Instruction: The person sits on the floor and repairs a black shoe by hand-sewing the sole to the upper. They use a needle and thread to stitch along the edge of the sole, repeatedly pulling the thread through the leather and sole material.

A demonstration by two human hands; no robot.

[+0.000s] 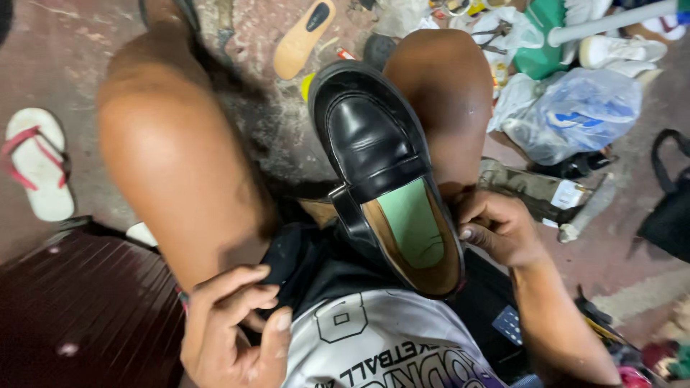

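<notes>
Black loafer [374,144] pinched by right hand [499,228], left hand [233,327] loosely curled, sandal [36,162], plastic bag [575,111] nearby

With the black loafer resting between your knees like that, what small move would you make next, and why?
Probably bring the left hand up to the black loafer's near side. Only the right hand touches it, fingertips at the edge of the opening, while the left hand sits free near the lap. The shoe lies tilted between the knees, so a second grip would likely steady it and expose the green insole.
</notes>
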